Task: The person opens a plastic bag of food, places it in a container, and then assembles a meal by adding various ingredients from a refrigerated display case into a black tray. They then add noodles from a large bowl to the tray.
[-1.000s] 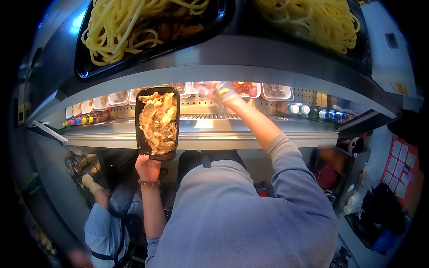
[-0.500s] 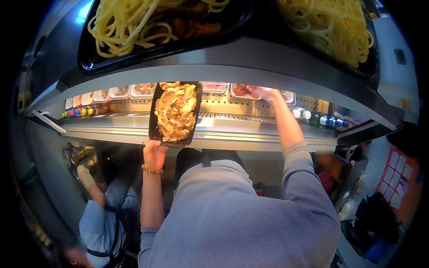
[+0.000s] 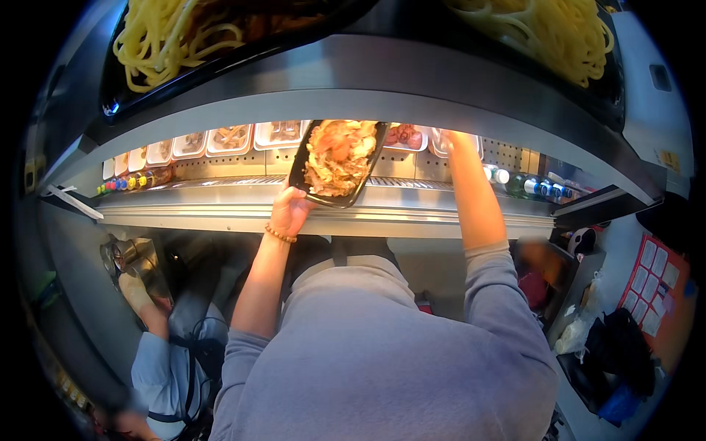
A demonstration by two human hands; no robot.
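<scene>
Lit cabinet (image 3: 412, 224) ahead: left hand (image 3: 288, 210) clamps black tray (image 3: 298, 173), long axis slanting forward-right from the grip; right hand (image 3: 457, 140), its closure unclear, farther right.

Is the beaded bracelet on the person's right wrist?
No, the left hand, holding a black food tray, has the bracelet at its wrist.

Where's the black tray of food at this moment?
In the head view, the black tray is just above centre, its lower left corner held by the left hand, in front of the row of white trays.
</scene>
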